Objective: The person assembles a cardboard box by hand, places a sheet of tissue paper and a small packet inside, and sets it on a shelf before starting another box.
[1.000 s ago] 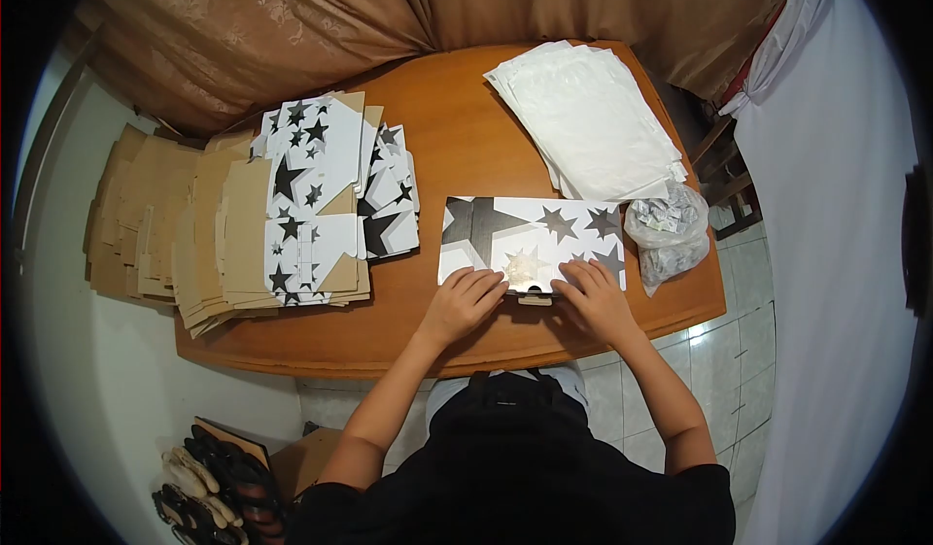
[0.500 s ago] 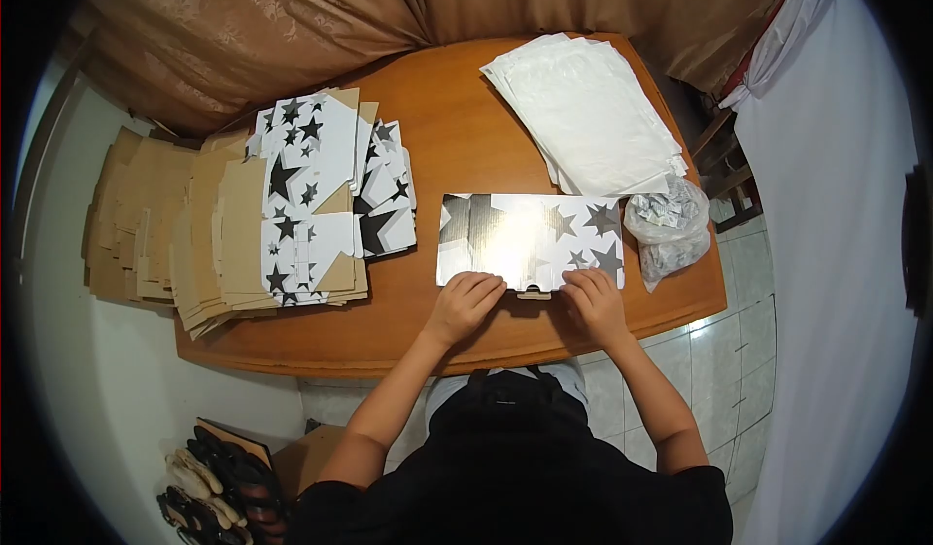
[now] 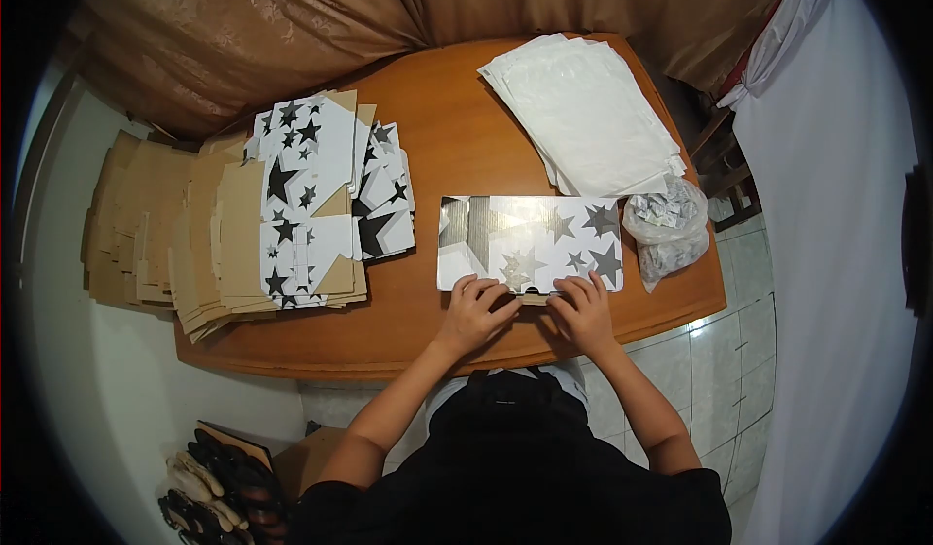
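Observation:
A white cardboard box [image 3: 530,229] printed with grey and black stars lies on the table in front of me, its lid down. At its near edge there is a small notch, and a strip of brown cardboard flap [image 3: 534,300] shows below it. My left hand [image 3: 474,314] grips that edge left of the notch, fingertips on the lid and thumb low at the front. On the notch's other side, my right hand [image 3: 583,314] holds the edge the same way, with bent fingers. The thumbs' exact contact with the flap is partly hidden.
Flat star-printed and brown cardboard blanks [image 3: 306,166] lie stacked at the left of the wooden table [image 3: 437,88]. White sheets [image 3: 588,108] are piled at the back right. A clear plastic bag [image 3: 669,232] of small packets sits right of the box. Sandals [image 3: 214,487] stand at lower left.
Both hands have shifted toward the notch and slightly nearer to me, with the thumbs now lower at the front edge. The glare on the lid has changed; the box has hardly moved.

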`<control>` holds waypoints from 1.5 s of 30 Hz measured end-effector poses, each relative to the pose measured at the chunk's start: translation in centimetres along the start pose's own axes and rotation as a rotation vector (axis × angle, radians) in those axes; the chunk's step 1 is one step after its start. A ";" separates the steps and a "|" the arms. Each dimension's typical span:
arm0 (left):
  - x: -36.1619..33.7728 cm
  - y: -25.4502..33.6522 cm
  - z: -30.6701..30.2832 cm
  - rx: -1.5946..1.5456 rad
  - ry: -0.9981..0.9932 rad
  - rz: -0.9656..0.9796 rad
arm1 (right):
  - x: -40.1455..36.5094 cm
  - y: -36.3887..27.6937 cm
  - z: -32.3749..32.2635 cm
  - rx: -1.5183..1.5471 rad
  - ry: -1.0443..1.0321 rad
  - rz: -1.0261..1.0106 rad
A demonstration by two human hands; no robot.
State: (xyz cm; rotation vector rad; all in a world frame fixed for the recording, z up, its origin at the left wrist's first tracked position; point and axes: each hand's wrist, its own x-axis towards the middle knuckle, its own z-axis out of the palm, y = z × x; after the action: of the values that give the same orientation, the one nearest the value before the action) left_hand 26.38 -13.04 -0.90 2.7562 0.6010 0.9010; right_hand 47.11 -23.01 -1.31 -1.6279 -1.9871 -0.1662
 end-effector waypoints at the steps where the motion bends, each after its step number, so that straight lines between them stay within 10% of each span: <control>1: 0.0 0.4 0.4 0.005 0.004 -0.023 | -0.1 -0.2 0.2 -0.019 -0.011 -0.007; 45: -0.6 0.8 4.2 0.185 0.234 -0.063 | 0.4 -1.0 2.4 0.023 0.123 0.007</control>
State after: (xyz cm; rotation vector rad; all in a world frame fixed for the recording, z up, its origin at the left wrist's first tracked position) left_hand 28.70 -14.21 -4.37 2.7919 0.8454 1.2214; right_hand 45.36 -21.84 -2.89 -1.5718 -1.8840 -0.2336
